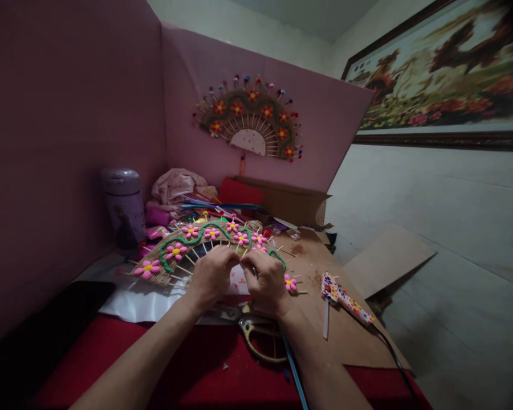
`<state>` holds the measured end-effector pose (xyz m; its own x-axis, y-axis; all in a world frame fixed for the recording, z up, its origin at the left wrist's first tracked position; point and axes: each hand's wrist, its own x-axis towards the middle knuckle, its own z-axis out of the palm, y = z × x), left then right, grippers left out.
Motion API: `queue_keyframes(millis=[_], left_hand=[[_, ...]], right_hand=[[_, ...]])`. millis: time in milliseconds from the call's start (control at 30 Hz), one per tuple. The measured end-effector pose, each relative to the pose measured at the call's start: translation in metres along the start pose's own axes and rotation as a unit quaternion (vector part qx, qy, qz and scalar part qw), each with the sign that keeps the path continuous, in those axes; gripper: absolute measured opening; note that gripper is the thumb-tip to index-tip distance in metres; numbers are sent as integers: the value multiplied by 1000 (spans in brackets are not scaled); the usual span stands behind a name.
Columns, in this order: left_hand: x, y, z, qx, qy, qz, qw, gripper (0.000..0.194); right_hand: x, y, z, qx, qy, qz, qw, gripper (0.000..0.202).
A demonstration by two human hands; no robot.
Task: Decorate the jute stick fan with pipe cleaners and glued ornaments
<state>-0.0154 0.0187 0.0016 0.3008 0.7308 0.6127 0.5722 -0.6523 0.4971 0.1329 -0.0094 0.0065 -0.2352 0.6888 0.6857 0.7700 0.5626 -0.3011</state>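
Note:
My left hand (215, 270) and my right hand (265, 279) come together with fingers pinched, almost touching, over a craft fan (199, 250). Whatever lies between the fingertips is too small or hidden to make out. Brown twine covers the fan's arc, which carries pink flowers with yellow centres, a wavy green trim and thin wooden sticks; my hands cover part of its middle. Below my right wrist are scissors (263, 344) with a gold-coloured handle. A thin blue strip (296, 376) runs from under that wrist toward the front edge; its upper end is hidden.
A second fan (250, 119) with orange flowers hangs on the pink board (320, 119). A flower-patterned glue gun (346, 299) rests on cardboard (342, 347) at right, its cord trailing forward. A purple bottle (123, 208) stands left, near crumpled cloth (182, 185). Red cloth (188, 364) covers the front.

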Motion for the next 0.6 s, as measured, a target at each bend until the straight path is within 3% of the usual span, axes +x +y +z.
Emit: queue_keyframes(millis=[100, 167, 300, 400, 467, 600], left_hand=[[0, 1, 1, -3, 16, -32, 999, 13], [1, 1, 3, -84, 40, -89, 992, 10], [2, 2, 11, -334, 69, -208, 917, 11], [3, 2, 14, -413, 67, -242, 875, 17], [4, 2, 12, -396, 73, -224, 888, 16], [5, 1, 4, -225, 83, -92, 967, 10]], right_hand=[[0, -1, 0, 23, 4, 3, 1000, 8], [-1, -4, 3, 52, 12, 10, 999, 9], [-3, -9, 12, 92, 33, 18, 995, 11], [-3, -9, 15, 96, 46, 41, 993, 12], [-2, -7, 13, 89, 47, 52, 994, 12], [-1, -3, 8, 53, 41, 45, 997, 12]])
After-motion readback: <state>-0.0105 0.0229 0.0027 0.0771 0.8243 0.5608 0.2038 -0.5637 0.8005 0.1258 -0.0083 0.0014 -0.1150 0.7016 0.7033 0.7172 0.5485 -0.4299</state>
